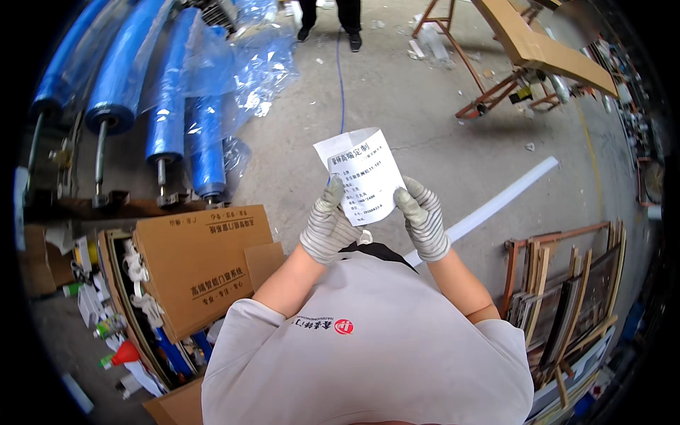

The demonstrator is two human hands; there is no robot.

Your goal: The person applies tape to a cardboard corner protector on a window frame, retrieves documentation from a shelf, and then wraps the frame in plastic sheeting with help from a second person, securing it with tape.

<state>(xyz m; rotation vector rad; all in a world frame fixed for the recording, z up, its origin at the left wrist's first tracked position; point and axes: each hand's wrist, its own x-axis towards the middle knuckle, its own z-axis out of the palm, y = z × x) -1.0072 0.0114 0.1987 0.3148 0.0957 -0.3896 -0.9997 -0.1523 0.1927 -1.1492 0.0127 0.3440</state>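
Observation:
In front of my chest I hold a white printed label sheet (370, 185) by its two sides, its text facing me. Behind its top left corner shows a second pale sheet or a folded-over part (338, 144); I cannot tell which. My left hand (328, 225), in a grey-striped work glove, pinches the left edge. My right hand (425, 218), gloved alike, grips the lower right edge with the thumb on the front. Most of the fingers are hidden behind the paper.
Rolls of blue film (170, 106) hang on metal rods at the far left. A brown cardboard box (205, 265) stands near left. A long white strip (503, 198) lies on the floor. Wooden frames (563, 297) lean at right; cardboard tops a rusty stand (545, 57). A person's legs (331, 18) stand ahead.

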